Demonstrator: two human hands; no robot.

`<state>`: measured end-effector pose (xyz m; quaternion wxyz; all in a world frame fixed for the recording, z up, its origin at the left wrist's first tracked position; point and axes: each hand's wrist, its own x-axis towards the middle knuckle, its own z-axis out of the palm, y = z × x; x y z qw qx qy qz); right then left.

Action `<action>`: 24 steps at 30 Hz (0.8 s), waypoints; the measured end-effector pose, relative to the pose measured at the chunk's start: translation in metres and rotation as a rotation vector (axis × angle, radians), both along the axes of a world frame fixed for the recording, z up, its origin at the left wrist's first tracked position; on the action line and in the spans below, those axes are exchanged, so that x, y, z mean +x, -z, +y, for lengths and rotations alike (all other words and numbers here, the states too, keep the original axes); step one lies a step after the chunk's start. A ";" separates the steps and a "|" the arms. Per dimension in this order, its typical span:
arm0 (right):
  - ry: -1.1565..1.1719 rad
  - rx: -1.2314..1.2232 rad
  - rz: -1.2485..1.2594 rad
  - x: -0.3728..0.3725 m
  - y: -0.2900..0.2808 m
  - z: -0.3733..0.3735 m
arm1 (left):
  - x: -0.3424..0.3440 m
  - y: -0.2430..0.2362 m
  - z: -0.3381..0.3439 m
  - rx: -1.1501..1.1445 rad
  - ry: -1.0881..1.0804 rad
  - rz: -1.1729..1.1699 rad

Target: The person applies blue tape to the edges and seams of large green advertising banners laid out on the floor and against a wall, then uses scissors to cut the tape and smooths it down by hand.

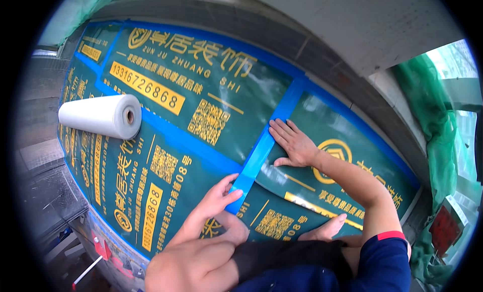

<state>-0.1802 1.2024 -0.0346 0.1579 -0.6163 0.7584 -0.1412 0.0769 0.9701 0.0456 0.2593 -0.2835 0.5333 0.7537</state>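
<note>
A strip of blue tape (261, 154) runs along the seam between two green printed protective sheets (256, 108). My right hand (296, 146) lies flat, fingers stretched out, with its fingertips on the tape's right edge and the palm over the right-hand sheet. Nearer to me, my left hand (217, 195) has thumb and fingers closed on the lower part of the strip, by its left edge. I sit on the sheets with bare legs and feet (326, 228) close to the tape.
A thick white roll of film (98, 116) with a cardboard core lies on the sheets at the left. Blue tape borders run along the dark edging at the far side. Green netting (427, 111) hangs at the right. A pale slab (332, 25) overhangs at the top right.
</note>
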 end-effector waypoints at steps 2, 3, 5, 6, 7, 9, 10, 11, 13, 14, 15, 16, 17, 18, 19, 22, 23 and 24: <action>-0.042 0.000 -0.059 0.017 -0.001 -0.006 | -0.011 0.001 0.000 0.042 0.023 -0.047; -0.065 0.004 -0.086 0.030 -0.002 -0.005 | -0.011 0.005 0.004 0.082 0.010 -0.069; -0.105 0.009 -0.138 0.055 -0.003 -0.009 | -0.014 0.012 0.002 0.082 0.031 -0.109; -0.119 0.005 -0.178 0.066 -0.004 -0.007 | -0.020 0.016 0.001 0.082 0.052 -0.133; -0.120 -0.003 -0.218 0.079 -0.003 -0.008 | -0.025 0.017 -0.002 0.069 0.064 -0.155; -0.093 0.012 -0.269 0.099 -0.005 -0.010 | -0.030 0.020 -0.007 0.051 0.082 -0.177; -0.104 0.021 -0.249 0.099 -0.005 -0.011 | -0.031 0.020 -0.009 0.058 0.104 -0.192; -0.114 0.030 -0.230 0.097 -0.005 -0.012 | -0.032 0.018 -0.010 0.064 0.127 -0.207; -0.110 0.034 -0.214 0.096 -0.004 -0.013 | -0.031 0.015 -0.013 0.026 0.116 -0.216; -0.107 0.025 -0.224 0.097 -0.004 -0.013 | -0.028 0.013 -0.017 -0.022 0.072 -0.211; -0.100 0.018 -0.229 0.098 -0.004 -0.013 | -0.029 0.010 -0.019 -0.067 0.032 -0.201; -0.093 0.011 -0.234 0.099 -0.004 -0.012 | -0.034 0.006 -0.022 -0.068 -0.004 -0.216; -0.077 -0.002 -0.250 0.099 -0.004 -0.010 | -0.039 0.005 -0.023 -0.045 0.004 -0.226; -0.079 0.000 -0.246 0.099 -0.002 -0.010 | -0.042 0.002 -0.024 -0.027 0.009 -0.235; -0.080 0.002 -0.243 0.099 0.000 -0.010 | -0.047 -0.002 -0.024 -0.034 0.054 -0.242; -0.041 -0.017 -0.271 0.100 0.004 -0.008 | -0.055 -0.009 -0.023 -0.065 0.132 -0.240; -0.021 -0.017 -0.265 0.102 0.007 -0.008 | -0.055 -0.008 -0.025 -0.079 0.119 -0.228; -0.004 -0.017 -0.261 0.104 0.007 -0.011 | -0.055 -0.007 -0.026 -0.093 0.104 -0.217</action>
